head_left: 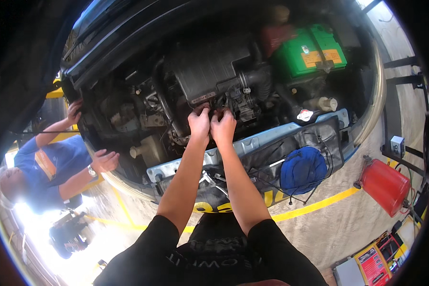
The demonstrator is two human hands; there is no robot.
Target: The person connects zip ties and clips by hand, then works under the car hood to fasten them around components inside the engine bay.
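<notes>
The person's left hand [199, 122] and right hand [223, 126] are curled at the black engine cover's [202, 66] front edge; a green battery [306, 42] sits toward the engine bay's [260, 139] far right corner; a co-worker [71, 157] is at its left edge.

Own hands: 2 (1 left hand [200, 123], 1 right hand [223, 126])
Co-worker [35, 178]: 1
Co-worker's hands [105, 161]: 2
Wristwatch [91, 170]: 1
Black engine cover [202, 66]: 1
Green battery [311, 52]: 1
White cap [304, 115]: 1
Blue cloth item [302, 171]: 1
Red tank [385, 187]: 1
Small white box [397, 147]: 1
Silver tools [207, 180]: quantity not determinable
Yellow floor lines [319, 205]: at least 2
</notes>
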